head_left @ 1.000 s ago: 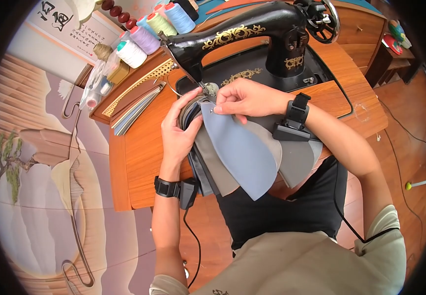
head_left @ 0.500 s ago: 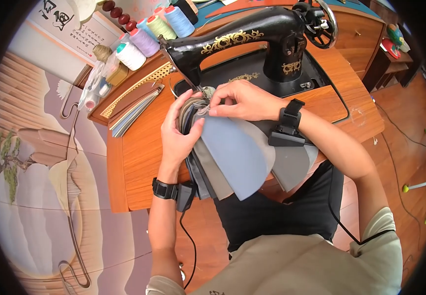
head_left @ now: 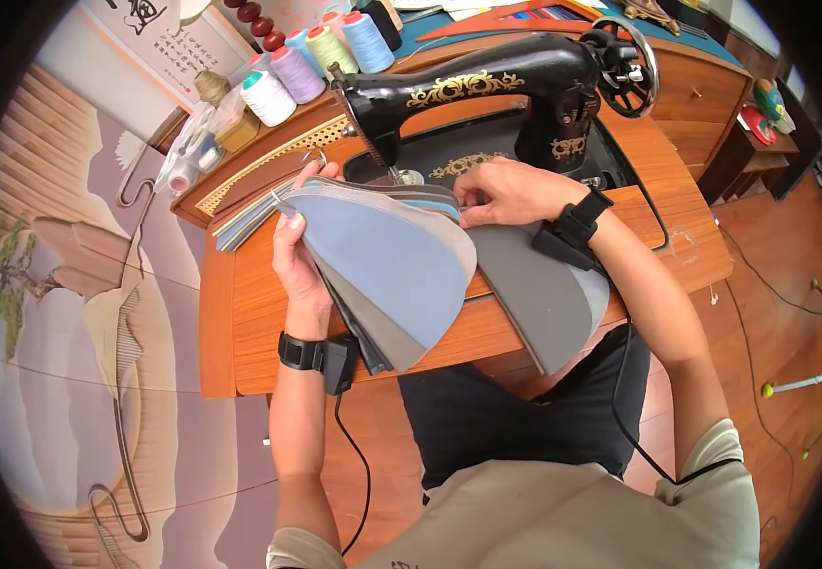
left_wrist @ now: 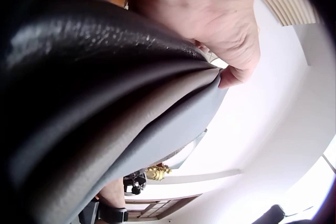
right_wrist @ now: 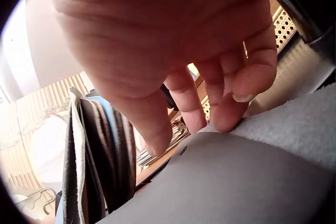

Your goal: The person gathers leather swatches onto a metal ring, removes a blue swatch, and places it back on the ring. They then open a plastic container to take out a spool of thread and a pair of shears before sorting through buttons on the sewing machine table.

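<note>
My left hand grips a fanned bundle of leather swatches by the narrow end, a blue-grey one on top. In the left wrist view, fingertips pinch the narrow tips of the stacked swatches, black, taupe and blue-grey. Over to the right, my right hand rests at the narrow end of a dark grey swatch. Its fingertips touch that tip near a small hole in the right wrist view, while the thumb stays apart from it. More swatches stand to the left there.
A black sewing machine stands just behind the hands on the wooden table. Another fan of narrow swatches lies at the left. Thread spools line the back shelf beside a strip of woven cane.
My left hand has carried the swatch bundle left, away from the machine's needle area. My right hand has parted from the bundle's narrow end and moved right, to the dark grey swatch.
</note>
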### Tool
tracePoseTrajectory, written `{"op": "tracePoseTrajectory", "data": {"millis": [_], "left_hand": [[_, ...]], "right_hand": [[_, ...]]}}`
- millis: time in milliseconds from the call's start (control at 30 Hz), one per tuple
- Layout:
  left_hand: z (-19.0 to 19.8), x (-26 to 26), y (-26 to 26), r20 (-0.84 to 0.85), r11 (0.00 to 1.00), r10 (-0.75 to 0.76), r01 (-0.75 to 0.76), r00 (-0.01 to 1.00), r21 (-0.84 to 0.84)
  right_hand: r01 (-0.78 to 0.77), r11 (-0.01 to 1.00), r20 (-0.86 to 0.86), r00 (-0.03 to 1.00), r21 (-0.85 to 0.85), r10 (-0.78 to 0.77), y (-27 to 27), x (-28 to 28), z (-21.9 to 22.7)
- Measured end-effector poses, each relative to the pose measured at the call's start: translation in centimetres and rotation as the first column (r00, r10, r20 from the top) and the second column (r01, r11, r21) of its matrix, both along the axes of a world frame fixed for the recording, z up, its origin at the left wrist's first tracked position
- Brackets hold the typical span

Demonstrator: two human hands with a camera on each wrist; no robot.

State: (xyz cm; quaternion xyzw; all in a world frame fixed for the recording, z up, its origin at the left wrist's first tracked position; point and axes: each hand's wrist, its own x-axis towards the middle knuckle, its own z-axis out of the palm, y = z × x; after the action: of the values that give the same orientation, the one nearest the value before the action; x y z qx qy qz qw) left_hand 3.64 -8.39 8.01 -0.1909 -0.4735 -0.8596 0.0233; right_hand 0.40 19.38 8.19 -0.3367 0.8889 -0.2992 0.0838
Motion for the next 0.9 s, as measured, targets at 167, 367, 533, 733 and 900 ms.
{"op": "tracePoseTrajectory", "data": {"millis": [167,367,533,733,900], "left_hand": [[0.0,-0.2,0.4,-0.037,0.993,0.042,-0.045,0.998,-0.112],[-0.2,-0.2,0.8,-0.093,0.965,0.121,-0.139,0.988,-0.223],[-0.4,-0.3,0.9,-0.12,0.942,0.189,-0.214,0.975,-0.259],[-0.4,-0.2,1.0,-0.148,0.927,0.24,-0.272,0.959,-0.257],[-0.7,-0.5,0.8,-0.124,0.929,0.268,-0.291,0.955,-0.229]], "right_hand": [[-0.045,0.999,-0.019,0.999,-0.001,0.044,0.0,-0.2,-0.5],[-0.039,0.999,-0.037,0.999,-0.026,0.038,-0.3,0.4,0.0],[-0.102,0.995,-0.094,0.99,-0.016,0.1,-0.2,0.1,-0.3],[-0.068,0.996,-0.045,0.997,-0.06,0.066,-0.4,0.1,-0.1],[-0.091,0.993,-0.033,0.996,-0.073,0.089,-0.5,0.2,-0.1]]}}
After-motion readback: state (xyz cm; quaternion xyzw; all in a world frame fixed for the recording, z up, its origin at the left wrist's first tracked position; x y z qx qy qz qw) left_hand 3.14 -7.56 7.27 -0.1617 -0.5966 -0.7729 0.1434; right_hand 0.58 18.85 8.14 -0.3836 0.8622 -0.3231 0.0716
